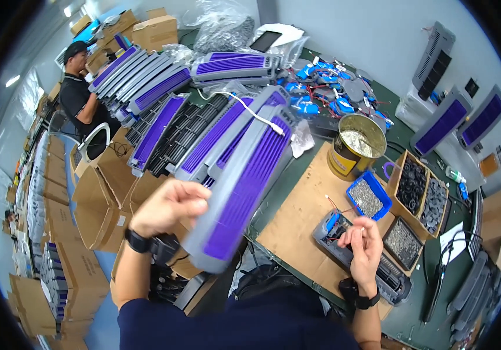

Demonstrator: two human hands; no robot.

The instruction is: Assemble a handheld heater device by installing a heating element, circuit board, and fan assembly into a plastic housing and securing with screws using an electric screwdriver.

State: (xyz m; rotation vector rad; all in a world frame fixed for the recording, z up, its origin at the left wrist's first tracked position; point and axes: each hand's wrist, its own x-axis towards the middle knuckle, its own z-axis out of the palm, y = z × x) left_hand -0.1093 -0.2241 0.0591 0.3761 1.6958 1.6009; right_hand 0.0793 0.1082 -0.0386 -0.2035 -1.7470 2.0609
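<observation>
Currently with left grip [168,209] narrow at a long, purple-slatted grey plastic panel [247,181] and right grip [365,252] curled over an open grey plastic housing [340,251]; cannot tell whether holding anything.

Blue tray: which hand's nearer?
Right. The right hand is just below the blue tray in the picture; the left hand is well to its left, by a purple-and-grey panel.
</observation>
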